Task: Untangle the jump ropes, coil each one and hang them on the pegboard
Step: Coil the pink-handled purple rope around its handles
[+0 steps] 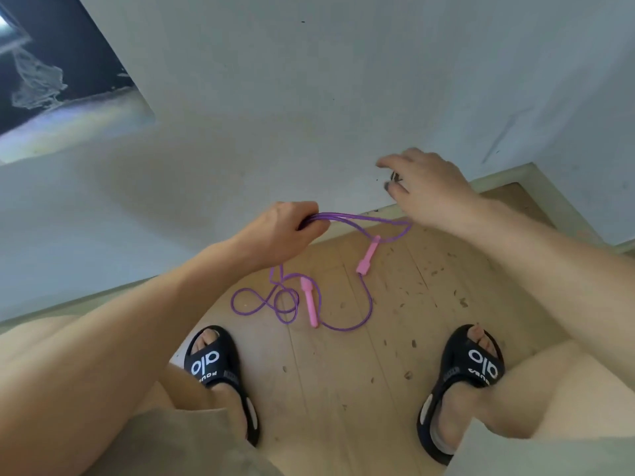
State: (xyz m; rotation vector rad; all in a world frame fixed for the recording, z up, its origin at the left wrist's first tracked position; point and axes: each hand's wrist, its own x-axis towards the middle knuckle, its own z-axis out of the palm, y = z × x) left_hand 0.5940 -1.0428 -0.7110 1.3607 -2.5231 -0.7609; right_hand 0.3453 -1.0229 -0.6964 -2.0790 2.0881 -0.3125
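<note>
Left hand (287, 231): I see it mid-frame, gripping bunched purple rope (347, 219) strands.
Right hand (426, 187): right of centre, fingers loosely spread, holding nothing.
Rope's pink handles (309, 302): dangling lower centre, above the floor (343, 389).

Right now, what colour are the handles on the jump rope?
Pink; the handles show best in the head view.
</note>
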